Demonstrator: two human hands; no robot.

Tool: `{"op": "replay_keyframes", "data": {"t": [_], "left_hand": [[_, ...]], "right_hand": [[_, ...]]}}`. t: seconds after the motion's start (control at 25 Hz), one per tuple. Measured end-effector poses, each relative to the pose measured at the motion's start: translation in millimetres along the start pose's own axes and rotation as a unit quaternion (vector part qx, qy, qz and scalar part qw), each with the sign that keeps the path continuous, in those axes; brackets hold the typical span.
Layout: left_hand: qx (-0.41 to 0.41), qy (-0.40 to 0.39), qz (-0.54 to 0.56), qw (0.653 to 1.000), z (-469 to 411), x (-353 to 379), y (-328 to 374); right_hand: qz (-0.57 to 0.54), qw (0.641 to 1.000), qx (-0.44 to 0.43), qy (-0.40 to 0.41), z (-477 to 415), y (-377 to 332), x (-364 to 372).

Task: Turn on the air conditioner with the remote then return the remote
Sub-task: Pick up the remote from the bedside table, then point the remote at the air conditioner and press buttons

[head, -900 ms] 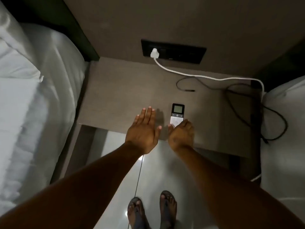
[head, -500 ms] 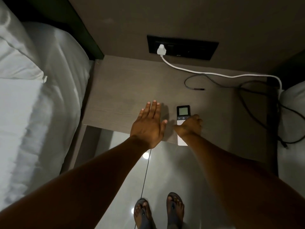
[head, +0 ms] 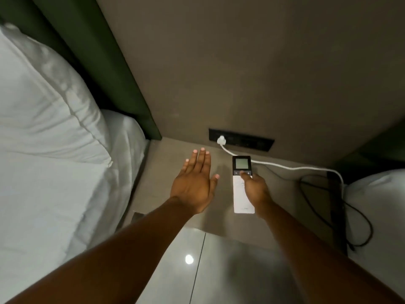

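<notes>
The remote (head: pixel 241 194) is a slim white bar with a black top end and a small grey screen. My right hand (head: pixel 256 189) grips it from its right side, raised above the bedside table (head: pixel 166 172), with the thumb lying on the button row just under the screen. My left hand (head: pixel 194 185) hovers flat and open over the table, left of the remote, fingers spread and holding nothing. No air conditioner is in view.
A bed with a white pillow (head: pixel 43 110) fills the left. A black socket panel (head: pixel 241 140) on the wall holds a white plug (head: pixel 221 140), its white cable (head: pixel 295 167) running right. Black cables (head: pixel 328 205) lie on the table's right side. Another bed's edge (head: pixel 377 205) is at right.
My right hand has closed on the remote and lifted it off the table, thumb now on the buttons. The camera has tilted up toward the wall. My left hand stays flat.
</notes>
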State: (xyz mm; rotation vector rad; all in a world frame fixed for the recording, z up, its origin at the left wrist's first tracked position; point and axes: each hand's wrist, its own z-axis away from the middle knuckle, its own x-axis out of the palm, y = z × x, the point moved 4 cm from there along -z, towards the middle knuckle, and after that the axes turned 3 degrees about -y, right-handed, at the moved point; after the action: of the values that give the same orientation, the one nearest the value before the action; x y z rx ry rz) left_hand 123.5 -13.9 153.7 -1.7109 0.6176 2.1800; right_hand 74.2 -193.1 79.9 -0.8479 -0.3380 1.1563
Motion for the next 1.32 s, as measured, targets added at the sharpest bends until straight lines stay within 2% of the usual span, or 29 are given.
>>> {"op": "replay_keyframes", "data": {"t": [0.12,0.28,0.48,0.6,0.88,1.16,1.32], "left_hand": [[-0.005,0.078,0.006,0.997,10,-99,-21],[-0.057,0.183,-0.006,0.982,44,-246,-79],[-0.156,0.308,-0.059,0.937,149,-437,-173],[-0.220,0.347,-0.103,0.906,236,-511,-213],[-0.399,0.398,-0.179,0.807,487,-598,-239],[-0.552,0.409,-0.243,0.684,735,-649,-186],[-0.610,0.390,-0.275,0.632,840,-659,-145]], "right_hand": [[-0.001,0.997,-0.052,-0.056,50,-102,18],[0.021,0.980,-0.156,-0.125,135,-242,76],[0.051,0.929,-0.279,-0.239,300,-398,189],[0.054,0.892,-0.314,-0.322,404,-449,251],[0.097,0.788,-0.359,-0.491,652,-471,343],[0.148,0.655,-0.384,-0.634,877,-410,367],[0.140,0.584,-0.375,-0.706,991,-365,361]]}}
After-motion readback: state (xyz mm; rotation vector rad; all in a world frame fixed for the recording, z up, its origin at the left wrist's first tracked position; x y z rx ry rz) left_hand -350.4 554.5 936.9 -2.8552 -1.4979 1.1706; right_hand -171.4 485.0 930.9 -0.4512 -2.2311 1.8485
